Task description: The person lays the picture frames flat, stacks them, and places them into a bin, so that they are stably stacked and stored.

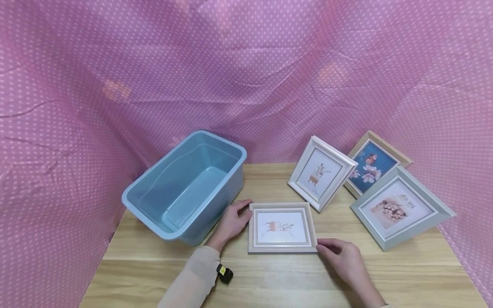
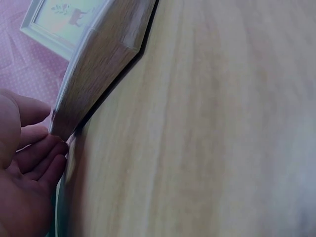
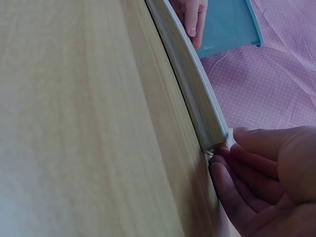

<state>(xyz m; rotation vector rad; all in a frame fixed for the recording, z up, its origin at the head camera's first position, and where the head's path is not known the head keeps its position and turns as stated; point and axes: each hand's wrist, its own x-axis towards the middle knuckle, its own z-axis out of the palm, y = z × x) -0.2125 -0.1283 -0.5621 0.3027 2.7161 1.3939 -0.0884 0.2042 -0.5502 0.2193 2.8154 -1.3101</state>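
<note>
1. Currently, a pale wood-toned picture frame (image 1: 281,227) lies face up on the table (image 1: 277,282), its printed picture sideways to the person, right of the blue tub (image 1: 221,205).
2. Right hand (image 1: 344,259): thumb and fingers pinch the frame's near right corner; the right wrist view shows the thumb above, fingers bunched lower down.
3. Left hand (image 1: 231,222): fingertips touch the far left corner. Whether they truly nip it or merely rest against it, I cannot tell.
4. Handling, my estimate: light enough for two hands, stiff all round, no give in the moulding. Side wall shows wood grain and looks deep enough for a secure hold; smooth finish may slide a little under dry fingers.
5. Weak spots, likely: the front pane, glass or plastic unclear, and the mitred corners, which a knock could chip.
6. Best hold, I judge: opposite side rails, thumbs on the border, fingers below, palms off the picture.
7. Nearby, right of the frame: a white frame (image 1: 319,173), a tan frame with a blue picture (image 1: 371,167) and a grey-green frame (image 1: 398,209), all leaning back.
</note>
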